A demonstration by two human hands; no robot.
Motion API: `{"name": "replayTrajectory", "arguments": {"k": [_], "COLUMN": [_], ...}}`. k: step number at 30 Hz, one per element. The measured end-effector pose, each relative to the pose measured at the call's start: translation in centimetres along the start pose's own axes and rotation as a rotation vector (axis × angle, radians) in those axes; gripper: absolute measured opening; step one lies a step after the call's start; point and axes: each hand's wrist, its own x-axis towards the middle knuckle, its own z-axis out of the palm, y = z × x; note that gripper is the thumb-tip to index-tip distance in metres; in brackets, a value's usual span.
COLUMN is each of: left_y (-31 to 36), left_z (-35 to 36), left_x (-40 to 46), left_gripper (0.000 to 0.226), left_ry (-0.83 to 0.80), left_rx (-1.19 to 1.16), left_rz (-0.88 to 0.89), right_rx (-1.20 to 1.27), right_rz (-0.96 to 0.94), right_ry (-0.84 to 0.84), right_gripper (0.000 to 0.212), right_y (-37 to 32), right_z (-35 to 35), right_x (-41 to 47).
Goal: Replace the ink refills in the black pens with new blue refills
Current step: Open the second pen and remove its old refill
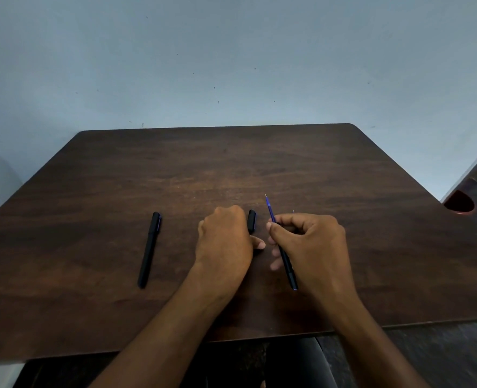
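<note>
Nearest, the right hand (310,242) pinches a black pen barrel (287,268) with a blue refill (270,211) jutting from its far end, angled up, probably so the refill can slide along the barrel. The left hand (226,239) is curled, its grip closed on a black cap (251,221), likely keeping it ready. A capped pen (149,249) lies apart to the left on the counter (231,163), awaiting its turn
</note>
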Motion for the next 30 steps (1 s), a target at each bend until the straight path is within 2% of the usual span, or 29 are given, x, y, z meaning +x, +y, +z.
{"name": "replayTrajectory", "arguments": {"k": [4, 10, 13, 16, 18, 21, 24, 30], "left_y": [-0.3, -0.8, -1.3, -2.0, -2.2, -2.3, -2.6, -3.0], "left_z": [0.0, -0.7, -1.1, -1.0, -0.9, -0.3, 0.3, 0.3], "left_x": [0.3, -0.2, -1.9, -4.0, -5.1, -6.4, -6.9, -6.7], "left_gripper": [0.049, 0.046, 0.028, 0.027, 0.022, 0.007, 0.022, 0.037], "left_ry": [-0.011, -0.044, 0.131, 0.391, 0.456, 0.407, 0.286, 0.243], "left_rx": [-0.044, -0.114, -0.226, -0.401, -0.557, -0.841, -1.12, -1.153], "left_rz": [-0.015, -0.047, 0.001, 0.148, 0.222, 0.263, 0.251, 0.242], "right_rx": [0.015, 0.004, 0.032, 0.071, 0.164, 0.36, 0.529, 0.55], "right_rz": [0.025, 0.024, 0.014, 0.014, 0.036, 0.08, 0.15, 0.175], "right_ry": [-0.012, 0.009, 0.029, 0.035, 0.039, 0.037, 0.033, 0.054], "right_gripper": [0.017, 0.023, 0.022, 0.012, 0.006, 0.008, 0.011, 0.008], "right_y": [0.1, 0.3, 0.7, 0.8, 0.7, 0.2, -0.5, -1.2], "right_z": [0.1, 0.1, 0.2, 0.5, 0.7, 0.9, 1.2, 1.5], "right_x": [0.1, 0.0, 0.1, 0.2, 0.3, 0.4, 0.4, 0.4]}}
